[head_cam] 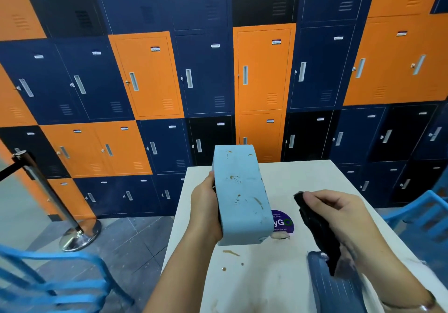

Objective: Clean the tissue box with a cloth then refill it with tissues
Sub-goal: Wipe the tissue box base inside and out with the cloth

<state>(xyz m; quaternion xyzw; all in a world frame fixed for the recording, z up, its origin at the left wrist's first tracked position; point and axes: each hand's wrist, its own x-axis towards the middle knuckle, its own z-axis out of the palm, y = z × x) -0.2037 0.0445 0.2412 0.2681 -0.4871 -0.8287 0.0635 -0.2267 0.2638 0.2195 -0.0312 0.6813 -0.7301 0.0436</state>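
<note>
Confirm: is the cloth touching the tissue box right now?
No, the black cloth gripped in the right hand is clear of the stained tissue box, which the left hand holds above the table.

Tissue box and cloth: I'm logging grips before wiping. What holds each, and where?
The left hand grips the tissue box along its left side; the right hand pinches the black cloth near its upper end.
</note>
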